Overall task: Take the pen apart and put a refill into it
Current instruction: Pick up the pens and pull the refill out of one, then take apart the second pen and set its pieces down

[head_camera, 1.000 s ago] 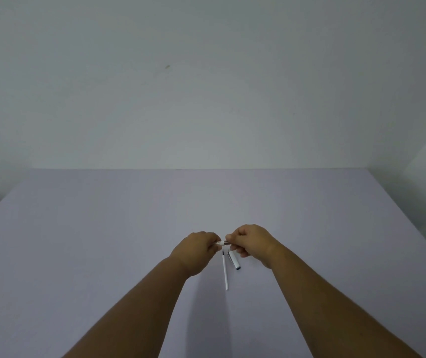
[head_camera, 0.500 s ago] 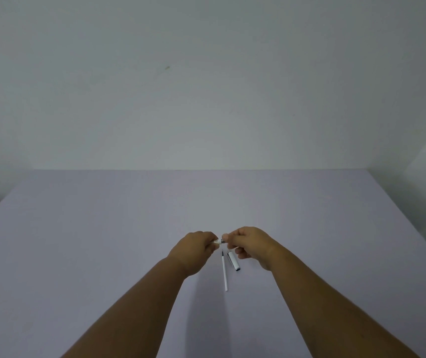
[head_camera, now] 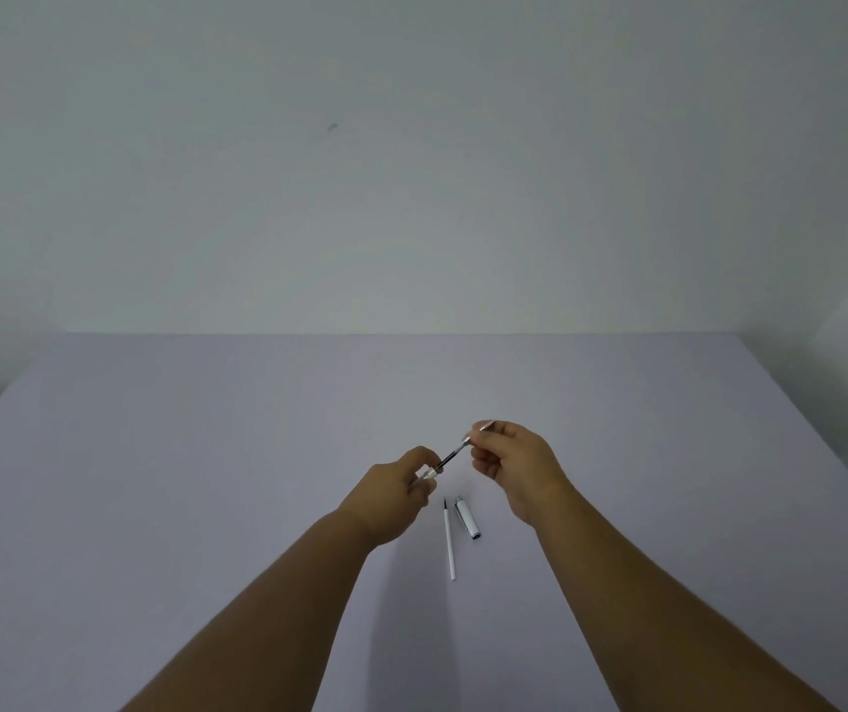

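My left hand (head_camera: 395,493) is closed around the white pen barrel (head_camera: 427,473), of which only the open end shows. My right hand (head_camera: 514,462) pinches the pen's silver tip section (head_camera: 470,439), raised up and to the right of the barrel. A thin dark refill (head_camera: 450,457) spans the gap between the two parts. Below my hands a loose white refill (head_camera: 449,542) lies on the table, with the white pen cap (head_camera: 467,517) beside it on the right.
The pale lilac table (head_camera: 206,480) runs back to a plain white wall. Its right edge drops away at the far right of the view. Both my forearms reach in from the bottom of the frame.
My hands were together at the pen's joint. The right hand has pulled up and to the right, drawing the tip section and the dark refill out of the barrel.
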The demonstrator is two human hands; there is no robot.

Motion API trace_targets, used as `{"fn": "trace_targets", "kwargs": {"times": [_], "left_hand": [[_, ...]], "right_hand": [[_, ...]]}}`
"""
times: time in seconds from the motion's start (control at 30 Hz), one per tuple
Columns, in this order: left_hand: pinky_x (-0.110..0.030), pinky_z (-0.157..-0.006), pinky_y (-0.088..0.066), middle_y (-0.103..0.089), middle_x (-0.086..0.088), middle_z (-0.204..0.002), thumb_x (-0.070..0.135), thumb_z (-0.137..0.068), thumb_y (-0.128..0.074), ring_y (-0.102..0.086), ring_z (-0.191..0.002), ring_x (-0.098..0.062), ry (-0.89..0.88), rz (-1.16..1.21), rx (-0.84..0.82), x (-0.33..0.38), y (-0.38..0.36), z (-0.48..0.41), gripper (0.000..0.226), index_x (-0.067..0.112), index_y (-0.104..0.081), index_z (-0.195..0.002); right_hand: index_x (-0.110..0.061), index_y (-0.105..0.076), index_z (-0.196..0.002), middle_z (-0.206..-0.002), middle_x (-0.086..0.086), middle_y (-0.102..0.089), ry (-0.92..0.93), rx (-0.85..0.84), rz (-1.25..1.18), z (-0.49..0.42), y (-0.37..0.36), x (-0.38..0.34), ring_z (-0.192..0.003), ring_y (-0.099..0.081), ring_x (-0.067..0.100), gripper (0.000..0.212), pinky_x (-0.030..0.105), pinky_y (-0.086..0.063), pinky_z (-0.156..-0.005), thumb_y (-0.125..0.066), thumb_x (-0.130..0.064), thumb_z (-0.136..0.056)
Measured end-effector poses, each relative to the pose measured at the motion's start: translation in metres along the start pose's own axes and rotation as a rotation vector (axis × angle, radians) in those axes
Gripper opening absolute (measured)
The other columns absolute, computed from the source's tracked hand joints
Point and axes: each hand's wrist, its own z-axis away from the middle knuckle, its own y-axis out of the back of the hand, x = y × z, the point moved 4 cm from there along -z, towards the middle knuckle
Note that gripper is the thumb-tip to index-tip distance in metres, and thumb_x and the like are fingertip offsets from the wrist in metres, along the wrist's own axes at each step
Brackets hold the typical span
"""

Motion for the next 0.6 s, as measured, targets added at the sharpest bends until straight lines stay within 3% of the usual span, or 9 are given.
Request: {"fn": "trace_targets", "kwargs": {"times": [0.07,0.13,0.27,0.33,0.47,0.6], "left_hand": [[-0.024,-0.063,-0.047,-0.065,-0.005,-0.085,0.025,-0.096,-0.042,-0.056,-0.066,-0.010,0.039,0.044,-0.008,-0.007,-0.003,-0.001,0.018,0.029,-0.052,-0.109],[-0.022,-0.061,-0.047,-0.065,-0.004,-0.084,0.026,-0.096,-0.042,-0.056,-0.064,-0.008,0.068,0.068,-0.005,-0.011,-0.005,0.000,0.017,0.029,-0.052,-0.108],[-0.021,-0.057,-0.047,-0.065,-0.004,-0.081,0.028,-0.095,-0.044,-0.059,-0.067,-0.015,0.136,0.135,-0.008,-0.026,-0.020,-0.007,0.013,0.029,-0.054,-0.103],[-0.021,-0.056,-0.048,-0.065,-0.003,-0.080,0.029,-0.095,-0.045,-0.060,-0.068,-0.017,0.154,0.167,-0.009,-0.031,-0.027,-0.009,0.011,0.031,-0.054,-0.100],[-0.020,-0.056,-0.048,-0.065,-0.002,-0.078,0.029,-0.094,-0.046,-0.059,-0.064,-0.013,0.191,0.186,-0.018,-0.045,-0.041,-0.016,0.009,0.032,-0.054,-0.098],[-0.023,-0.061,-0.049,-0.065,-0.002,-0.078,0.029,-0.094,-0.047,-0.060,-0.066,-0.015,0.208,0.201,-0.032,-0.053,-0.048,-0.021,0.009,0.032,-0.054,-0.099]], "right_hand": [[-0.010,-0.068,-0.076,-0.070,0.004,-0.062,0.041,0.100,-0.032,-0.007,0.006,-0.003,-0.064,-0.055,0.013,0.010,0.024,-0.052,-0.064,-0.063,-0.007,-0.085],[-0.010,-0.066,-0.070,-0.066,0.004,-0.059,0.062,0.158,0.110,-0.011,0.015,-0.001,-0.060,-0.052,0.014,0.013,0.025,-0.051,-0.062,-0.064,-0.008,-0.082],[-0.013,-0.059,-0.063,-0.066,0.007,-0.058,-0.024,0.081,1.022,-0.027,0.024,0.034,-0.065,-0.055,0.022,0.015,0.030,-0.045,-0.064,-0.063,-0.013,-0.077],[-0.014,-0.057,-0.067,-0.071,0.006,-0.059,-0.022,0.033,1.262,-0.029,0.024,0.051,-0.076,-0.057,0.024,0.016,0.031,-0.047,-0.069,-0.058,-0.013,-0.082],[-0.010,-0.065,-0.097,-0.101,0.011,-0.068,-0.009,0.093,1.285,-0.039,0.032,0.075,-0.096,-0.063,0.028,0.018,0.032,-0.050,-0.079,-0.052,-0.010,-0.086],[-0.010,-0.065,-0.091,-0.100,0.011,-0.068,-0.017,0.120,1.270,-0.045,0.037,0.083,-0.092,-0.063,0.027,0.012,0.030,-0.048,-0.076,-0.057,-0.016,-0.085]]}}
